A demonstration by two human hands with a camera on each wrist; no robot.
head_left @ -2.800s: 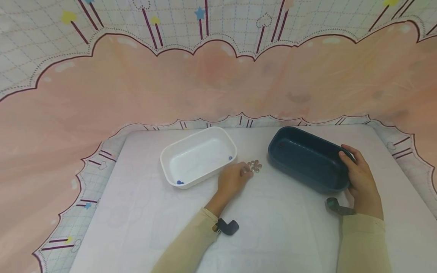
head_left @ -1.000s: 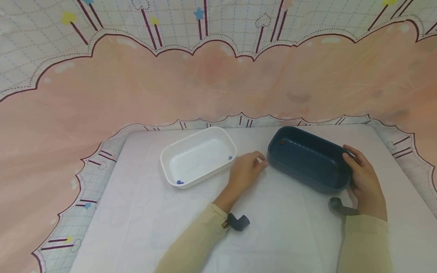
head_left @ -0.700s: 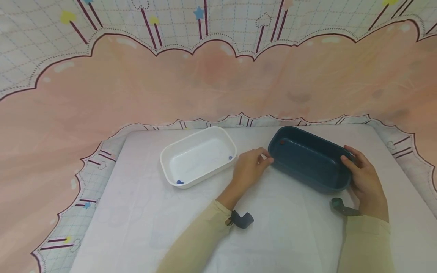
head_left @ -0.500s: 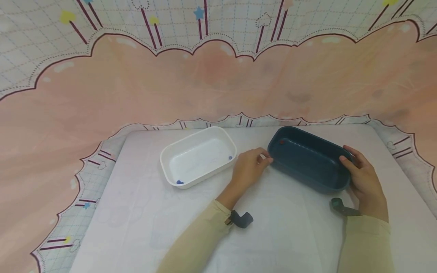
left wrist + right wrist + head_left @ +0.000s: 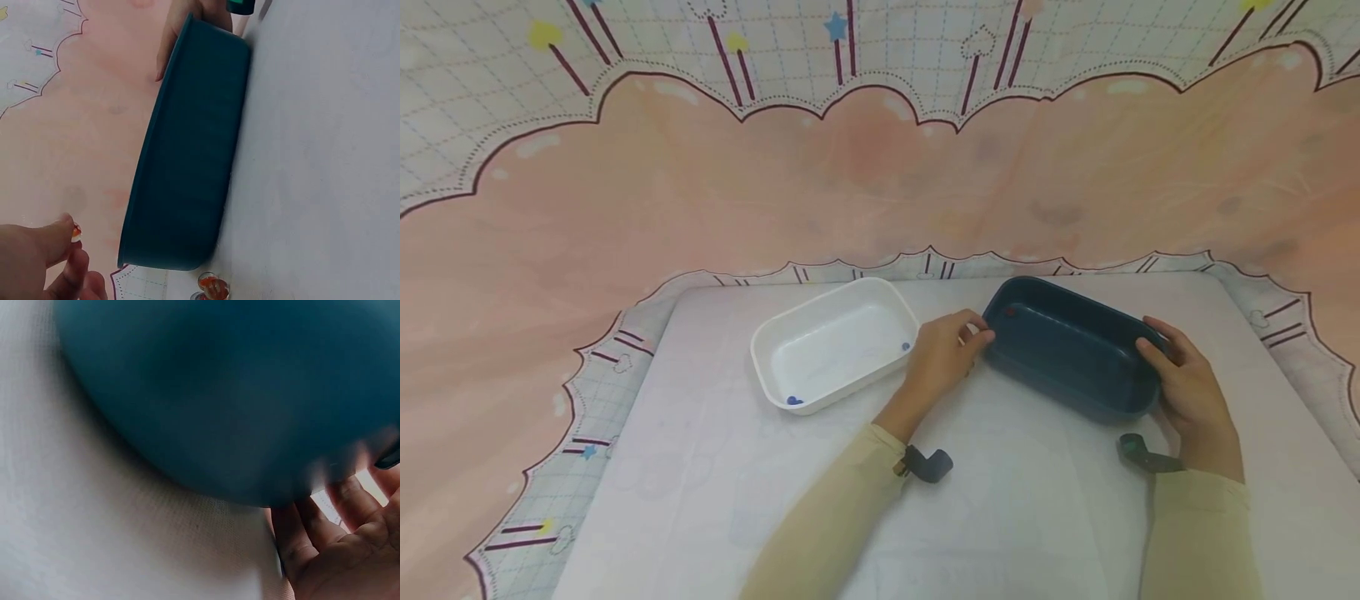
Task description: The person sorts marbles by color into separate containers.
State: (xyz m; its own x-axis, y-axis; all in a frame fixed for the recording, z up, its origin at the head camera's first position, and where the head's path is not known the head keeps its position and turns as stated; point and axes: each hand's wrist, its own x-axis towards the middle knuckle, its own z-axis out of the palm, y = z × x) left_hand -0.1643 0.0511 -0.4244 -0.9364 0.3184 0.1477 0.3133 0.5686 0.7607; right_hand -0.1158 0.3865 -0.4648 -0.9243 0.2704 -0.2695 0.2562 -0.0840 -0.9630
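At the near left corner of the dark blue bin [image 5: 1075,354], my left hand [image 5: 942,354] pinches a small glass bead [image 5: 76,233] with an orange-red core. The left wrist view has these fingertips just outside the bin's rim. My right hand [image 5: 1193,392] grips the bin's right end, thumb over the rim and fingers along the outer wall. Inside the bin lies a reddish bead [image 5: 1010,312] at its far left. More glass beads [image 5: 214,288] rest on the table below the bin's corner; my left hand hides them in the head view.
A white bin [image 5: 842,333] stands left of my left hand. It holds small blue beads [image 5: 793,401] at its front corner and another blue bead [image 5: 906,347] at its right. A patterned cloth [image 5: 880,183] hangs behind the white-covered table [image 5: 1015,517].
My left hand has gone from the bead pile right to the blue bin's corner, then slightly up and left. The blue bin and my right hand have lately shifted a little left.
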